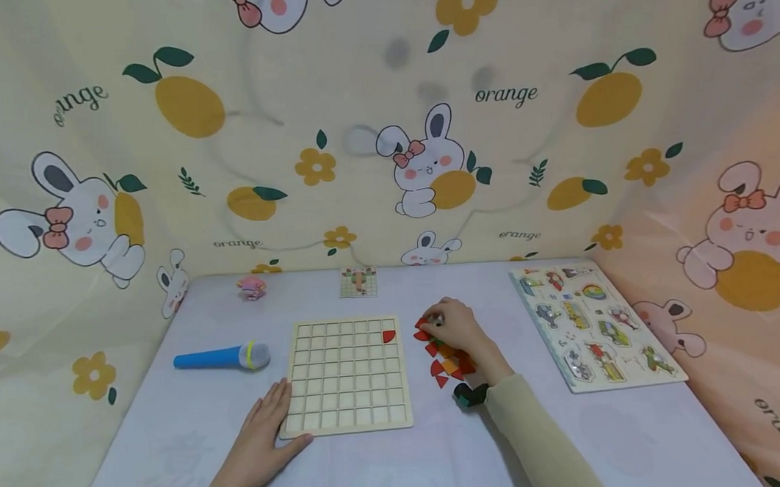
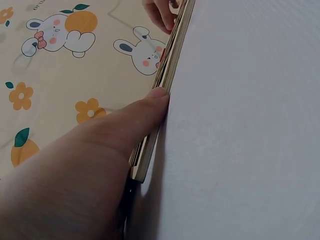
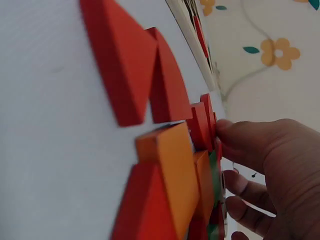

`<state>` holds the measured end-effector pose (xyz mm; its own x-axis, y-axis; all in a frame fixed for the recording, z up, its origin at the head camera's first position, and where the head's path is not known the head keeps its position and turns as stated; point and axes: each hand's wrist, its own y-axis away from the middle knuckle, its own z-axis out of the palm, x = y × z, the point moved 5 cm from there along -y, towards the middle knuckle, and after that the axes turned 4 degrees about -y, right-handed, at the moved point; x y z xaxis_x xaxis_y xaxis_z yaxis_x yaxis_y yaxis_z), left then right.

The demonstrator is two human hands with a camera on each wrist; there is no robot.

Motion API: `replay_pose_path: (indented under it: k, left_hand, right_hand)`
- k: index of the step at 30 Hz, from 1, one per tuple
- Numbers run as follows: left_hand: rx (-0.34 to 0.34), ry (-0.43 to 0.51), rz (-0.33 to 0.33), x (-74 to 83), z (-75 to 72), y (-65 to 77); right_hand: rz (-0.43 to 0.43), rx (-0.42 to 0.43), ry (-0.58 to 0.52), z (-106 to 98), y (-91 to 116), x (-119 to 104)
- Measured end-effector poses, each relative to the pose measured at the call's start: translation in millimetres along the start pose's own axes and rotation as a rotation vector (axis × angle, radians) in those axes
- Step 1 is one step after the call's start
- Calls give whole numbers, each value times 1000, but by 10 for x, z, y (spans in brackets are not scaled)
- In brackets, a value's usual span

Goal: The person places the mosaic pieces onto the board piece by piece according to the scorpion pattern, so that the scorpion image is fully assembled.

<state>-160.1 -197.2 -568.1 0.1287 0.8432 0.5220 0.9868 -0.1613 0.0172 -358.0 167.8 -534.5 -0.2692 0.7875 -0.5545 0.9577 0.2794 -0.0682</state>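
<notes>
A pale wooden grid board (image 1: 347,377) lies on the table with one red quarter-round block (image 1: 389,337) in a cell near its upper right corner. My left hand (image 1: 259,434) rests at the board's lower left corner, fingers along the left side; its thumb (image 2: 135,117) presses on the front edge in the left wrist view. Right of the board, my right hand (image 1: 457,332) reaches over a pile of red, orange and green blocks (image 1: 449,366). Its thumb and fingertips pinch a red block at the pile's far end. In the right wrist view, an orange block (image 3: 175,170) sits close to the camera.
A blue toy microphone (image 1: 213,358) lies left of the board. Behind it sits a small pink toy (image 1: 252,287). A patterned card (image 1: 358,283) is at the back, and a picture puzzle board (image 1: 596,328) at the right. Dark blocks (image 1: 469,395) lie by the right wrist.
</notes>
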Motion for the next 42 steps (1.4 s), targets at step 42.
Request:
replay_pose_path:
  k: [42]
  left_hand:
    - [-22,-6,-25,12,-13,-8]
  right_hand:
    - [-68,-31,6,-2,-208,-226]
